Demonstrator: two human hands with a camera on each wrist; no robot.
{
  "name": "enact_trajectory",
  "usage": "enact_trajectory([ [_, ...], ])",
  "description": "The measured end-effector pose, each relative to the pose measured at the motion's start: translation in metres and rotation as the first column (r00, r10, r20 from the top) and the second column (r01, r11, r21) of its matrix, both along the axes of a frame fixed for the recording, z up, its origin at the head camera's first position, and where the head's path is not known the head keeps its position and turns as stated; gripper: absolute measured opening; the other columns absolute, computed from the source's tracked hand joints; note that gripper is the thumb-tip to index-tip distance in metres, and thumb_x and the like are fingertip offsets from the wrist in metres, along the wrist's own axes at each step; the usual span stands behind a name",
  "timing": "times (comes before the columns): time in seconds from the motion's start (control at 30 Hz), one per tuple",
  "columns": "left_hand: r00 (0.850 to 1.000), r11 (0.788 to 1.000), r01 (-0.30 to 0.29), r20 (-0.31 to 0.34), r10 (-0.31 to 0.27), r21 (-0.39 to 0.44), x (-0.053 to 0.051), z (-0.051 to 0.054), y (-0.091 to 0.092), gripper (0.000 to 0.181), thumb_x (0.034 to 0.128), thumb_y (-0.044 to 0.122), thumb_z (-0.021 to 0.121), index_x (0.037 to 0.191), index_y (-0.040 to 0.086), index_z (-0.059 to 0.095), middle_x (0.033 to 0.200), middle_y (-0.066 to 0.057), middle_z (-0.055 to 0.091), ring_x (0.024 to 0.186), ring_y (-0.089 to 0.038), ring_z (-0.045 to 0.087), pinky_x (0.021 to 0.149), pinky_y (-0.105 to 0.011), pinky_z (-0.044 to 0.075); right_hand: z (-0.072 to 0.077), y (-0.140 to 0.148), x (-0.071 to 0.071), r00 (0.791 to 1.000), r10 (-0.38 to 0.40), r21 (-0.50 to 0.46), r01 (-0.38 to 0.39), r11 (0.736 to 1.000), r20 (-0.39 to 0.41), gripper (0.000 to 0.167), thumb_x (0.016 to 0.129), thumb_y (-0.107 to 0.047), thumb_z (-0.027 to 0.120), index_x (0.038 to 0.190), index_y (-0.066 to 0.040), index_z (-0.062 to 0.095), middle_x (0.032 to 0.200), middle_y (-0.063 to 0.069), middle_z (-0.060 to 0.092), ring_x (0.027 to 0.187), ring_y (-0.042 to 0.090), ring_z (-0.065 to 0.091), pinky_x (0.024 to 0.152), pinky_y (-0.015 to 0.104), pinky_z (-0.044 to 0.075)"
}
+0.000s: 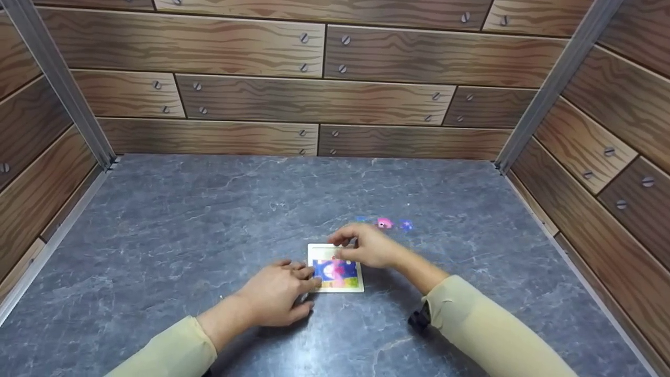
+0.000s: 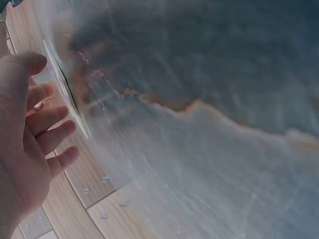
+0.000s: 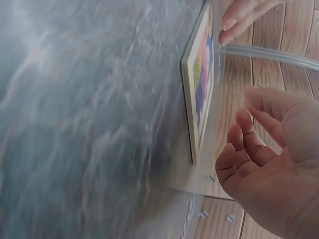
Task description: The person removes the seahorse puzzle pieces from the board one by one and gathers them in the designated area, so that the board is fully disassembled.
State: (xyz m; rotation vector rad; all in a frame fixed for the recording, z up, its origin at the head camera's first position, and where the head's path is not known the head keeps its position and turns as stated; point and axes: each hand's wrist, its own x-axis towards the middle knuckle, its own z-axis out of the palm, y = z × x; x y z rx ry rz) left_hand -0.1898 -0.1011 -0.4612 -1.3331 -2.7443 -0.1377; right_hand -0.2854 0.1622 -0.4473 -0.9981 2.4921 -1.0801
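Observation:
A small jigsaw puzzle in a pale square frame (image 1: 361,285) lies on the table, with a pink, blue, yellow and green picture partly filling it. My left hand (image 1: 277,294) rests at the frame's left edge, its fingertips over the rim and onto the picture. Over the upper right part of the frame hovers my right hand (image 1: 369,246), fingers loosely bent, with no piece visible between thumb and fingers. In the right wrist view, the right hand (image 3: 271,154) stands apart from the framed puzzle (image 3: 192,104). Its fingers hide part of the frame in the head view.
Just beyond the right hand lie loose puzzle pieces: a blue one (image 1: 361,218) partly behind the hand, a pink one (image 1: 384,223) and a dark blue one (image 1: 406,225). Wood-patterned walls (image 1: 251,99) enclose the grey marbled tabletop (image 1: 209,209) at the back and sides.

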Motion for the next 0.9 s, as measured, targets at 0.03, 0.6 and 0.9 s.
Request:
enact_trajectory([
  [0.03, 1.0, 1.0, 0.001, 0.002, -0.001, -0.007, 0.0, 0.0, 0.0, 0.046, 0.1033, 0.039, 0.063, 0.141, 0.013, 0.069, 0.141, -0.015, 0.068, 0.131, -0.033, 0.064, 0.11, -0.056, 0.05, -0.001, -0.003, 0.0, 1.0, 0.01, 0.004, -0.01, 1.0, 0.008, 0.033, 0.096, -0.012, 0.077, 0.128, -0.004, 0.075, 0.117, 0.013, 0.074, 0.106, 0.023, 0.067, 0.094, 0.04, 0.056],
  [0.6, 0.999, 1.0, 0.012, -0.037, -0.013, -0.012, 0.0, -0.006, 0.002, 0.034, 0.1028, 0.04, 0.063, 0.124, 0.013, 0.07, 0.137, -0.014, 0.07, 0.127, -0.031, 0.066, 0.106, -0.057, 0.052, -0.013, -0.018, -0.009, 0.986, 0.143, 0.059, -0.148, 0.987, 0.087, 0.033, 0.091, -0.002, 0.081, 0.124, -0.002, 0.076, 0.117, 0.009, 0.074, 0.099, 0.016, 0.066, 0.088, 0.029, 0.055],
  [0.9, 0.999, 0.997, -0.052, 0.01, 0.053, -0.058, 0.001, -0.006, 0.001, 0.055, 0.1041, 0.049, 0.06, 0.148, 0.016, 0.064, 0.15, -0.019, 0.06, 0.137, -0.037, 0.058, 0.11, -0.063, 0.047, -0.015, -0.016, -0.009, 0.981, 0.165, 0.042, -0.17, 0.985, 0.104, 0.032, 0.093, -0.003, 0.078, 0.125, -0.002, 0.075, 0.12, 0.011, 0.069, 0.104, 0.022, 0.064, 0.09, 0.029, 0.053],
])
